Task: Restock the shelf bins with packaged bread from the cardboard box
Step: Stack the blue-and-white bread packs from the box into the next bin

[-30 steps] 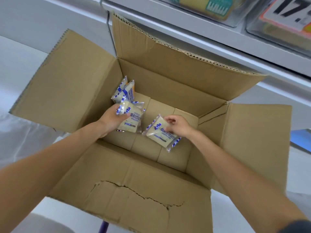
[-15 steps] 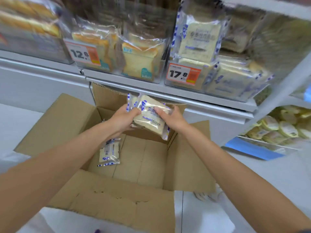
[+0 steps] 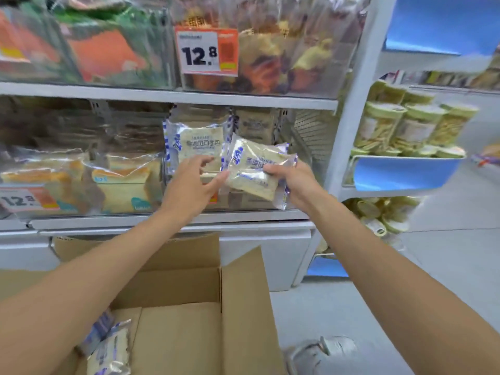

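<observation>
My right hand (image 3: pixel 293 180) grips a clear, blue-trimmed packaged bread (image 3: pixel 250 169), tilted in front of the clear shelf bin (image 3: pixel 243 203) on the lower shelf. My left hand (image 3: pixel 190 185) is open; its fingertips rest on another packaged bread (image 3: pixel 198 142) that stands upright in the same bin, and its thumb reaches toward the held pack. More packs stand behind in the bin. The open cardboard box (image 3: pixel 189 323) sits below my arms, with a few bread packs (image 3: pixel 108 347) in its left corner.
Left of this bin is a bin of sliced loaves (image 3: pixel 121 185) with a 12.8 price tag (image 3: pixel 19 200). The upper shelf holds snack bins and another 12.8 tag (image 3: pixel 205 52). To the right, a rack holds tubs (image 3: pixel 405 128). A grey shoe (image 3: pixel 327 353) is on the floor.
Both hands lifted bread packs out of the box and up to the lower shelf bin. One pack now stands in the bin under my left fingertips; the right hand still holds its pack.
</observation>
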The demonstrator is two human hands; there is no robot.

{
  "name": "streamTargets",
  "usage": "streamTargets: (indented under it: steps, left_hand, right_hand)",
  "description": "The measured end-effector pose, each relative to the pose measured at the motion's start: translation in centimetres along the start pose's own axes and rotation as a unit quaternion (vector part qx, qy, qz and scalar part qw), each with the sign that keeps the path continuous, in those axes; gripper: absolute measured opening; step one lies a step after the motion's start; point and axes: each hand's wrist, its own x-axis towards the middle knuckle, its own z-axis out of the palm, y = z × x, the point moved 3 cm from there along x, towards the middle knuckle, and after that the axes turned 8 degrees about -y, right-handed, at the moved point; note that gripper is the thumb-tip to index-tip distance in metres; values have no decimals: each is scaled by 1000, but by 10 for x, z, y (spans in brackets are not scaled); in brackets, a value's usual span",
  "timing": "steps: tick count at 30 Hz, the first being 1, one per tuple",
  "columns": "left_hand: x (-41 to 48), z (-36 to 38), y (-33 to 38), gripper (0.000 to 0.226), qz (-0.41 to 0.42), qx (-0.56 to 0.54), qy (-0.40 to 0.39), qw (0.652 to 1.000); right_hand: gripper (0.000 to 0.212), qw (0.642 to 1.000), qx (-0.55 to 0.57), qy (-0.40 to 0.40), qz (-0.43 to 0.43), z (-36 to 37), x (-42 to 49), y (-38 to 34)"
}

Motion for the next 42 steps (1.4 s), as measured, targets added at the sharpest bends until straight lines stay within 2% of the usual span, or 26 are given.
streamTargets:
  steps: [3,6,7,9,11,12,14,16,19,21,25,28,34,37,42]
  left_hand:
    - [29,3,-5,47,95,209,99,968]
    - [48,5,-21,45,127,263,97,951]
    - [51,7,-26,45,134,270,94,949]
    - [54,8,-35,45,162,285,103,939]
    - [55,9,-41,45,186,295,119,930]
    - [56,10,-43,46,192,296,123,928]
    - [58,11,-46,48,198,295,131,926]
    - [58,12,-47,48,205,294,144,922]
    - [58,16,-49,47,213,288,155,921]
    - [58,16,-50,47,211,284,159,922]
    - [57,16,-48,48,207,282,148,925]
    - [56,15,-49,50,206,282,144,926]
    - [56,17,-49,50,203,282,143,927]
    - [56,16,-49,51,201,280,137,929]
    - [56,13,-46,49,187,265,104,940]
  right_hand:
    - [43,998,-22,57,-25,-18,36,-26]
    - [71,993,-50,97,-35,-23,75,-40]
    - [68,992,-60,106,-41,-22,88,-41]
    - [38,990,-81,104,-54,-17,105,-42]
    - [28,987,-135,57,-67,-9,119,-38]
    - [31,981,-171,46,-77,-7,123,-35]
    - [54,966,-215,89,-116,-7,127,-32]
    - [69,942,-260,156,-144,-10,124,-28]
    - [120,902,-393,105,-144,2,122,-13]
    - [130,887,-428,91,-148,7,125,-10]
    - [124,850,-480,106,-188,5,129,-15]
    - [120,812,-557,75,-155,3,130,-15]
    - [113,866,-468,36,-171,-8,123,-18]
    - [96,862,-461,64,-202,-8,118,-16]
    - [91,863,-475,63,-159,-4,113,-21]
